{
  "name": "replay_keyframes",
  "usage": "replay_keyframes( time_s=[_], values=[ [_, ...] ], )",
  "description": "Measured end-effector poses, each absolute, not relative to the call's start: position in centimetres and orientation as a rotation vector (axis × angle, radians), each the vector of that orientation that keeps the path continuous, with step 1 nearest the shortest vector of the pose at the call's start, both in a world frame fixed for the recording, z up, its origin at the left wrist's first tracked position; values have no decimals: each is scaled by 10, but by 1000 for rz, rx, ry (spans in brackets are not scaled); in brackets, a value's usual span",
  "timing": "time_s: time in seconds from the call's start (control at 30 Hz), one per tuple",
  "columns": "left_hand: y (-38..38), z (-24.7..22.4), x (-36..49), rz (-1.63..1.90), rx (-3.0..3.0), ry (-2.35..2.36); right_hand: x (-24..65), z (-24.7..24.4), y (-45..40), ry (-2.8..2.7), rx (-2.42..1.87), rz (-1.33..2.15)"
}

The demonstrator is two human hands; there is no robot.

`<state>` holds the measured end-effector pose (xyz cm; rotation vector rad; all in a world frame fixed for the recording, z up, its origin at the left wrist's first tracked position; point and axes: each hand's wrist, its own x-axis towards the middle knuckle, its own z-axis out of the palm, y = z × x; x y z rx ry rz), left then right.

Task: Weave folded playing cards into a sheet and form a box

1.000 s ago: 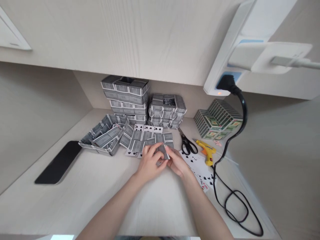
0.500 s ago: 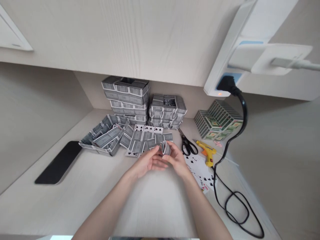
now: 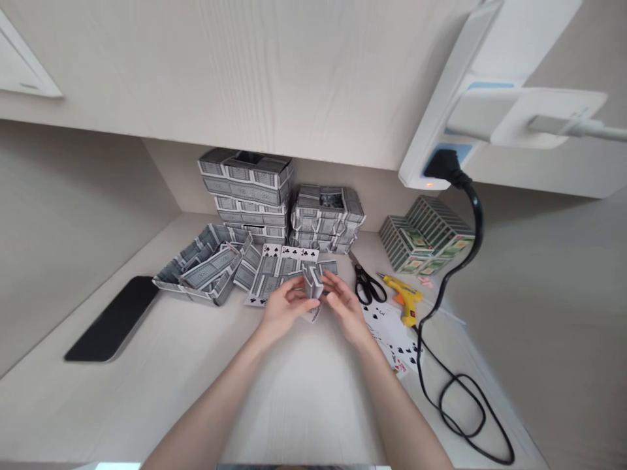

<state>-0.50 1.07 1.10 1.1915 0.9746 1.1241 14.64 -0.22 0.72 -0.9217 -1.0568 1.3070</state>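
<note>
A small folded grey-patterned card piece stands between my hands, above the front edge of the laid-out cards. My left hand grips it from the left, thumb in front. On the right, my right hand has its fingers apart beside the piece; its fingertips are close to or touching the edge. A card shows partly below the piece. Left of the cards lies an open tray made of folded cards, with folded strips inside.
Stacked card boxes and a shorter stack stand behind. Black scissors, a yellow glue gun, loose cards and a black cable lie right. A phone lies left. Green card blocks stand back right.
The folded piece has moved slightly left and now stands more upright. My left hand has taken hold of it, while my right hand has loosened its grip.
</note>
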Motion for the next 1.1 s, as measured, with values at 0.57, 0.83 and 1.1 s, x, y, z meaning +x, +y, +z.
replay_keyframes(
  time_s=[0.57,0.83,1.1],
  values=[
    [9,-5,-8,1140,1958,1335,143,4,0,-1052,-1230,1183],
    [7,-2,-8,1145,1991,1321,139,2,0,-962,-1140,1348],
    [4,0,-6,1085,2023,1361,134,-11,1,-907,-1211,1243]
  ],
)
